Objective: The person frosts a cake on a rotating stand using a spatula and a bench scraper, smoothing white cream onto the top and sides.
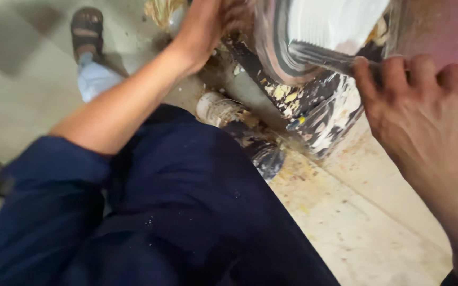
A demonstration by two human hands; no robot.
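The right hand (420, 114) grips a scraper (319, 57) by its handle – stiff, probably paint-slick; the left hand (208, 26) clasps the smeared container (292, 37) – likely heavy.

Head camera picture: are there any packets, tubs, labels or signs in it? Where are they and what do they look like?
No signs, screens or readable labels show.
Container: top middle, round, see-through, white paste inside; the left hand grips its rim, the right hand scrapes in it with a tool.
Plastic wrap: beneath it, crumpled, dark, smeared white.
Jar: on the floor, lying down, whitish, dirty.
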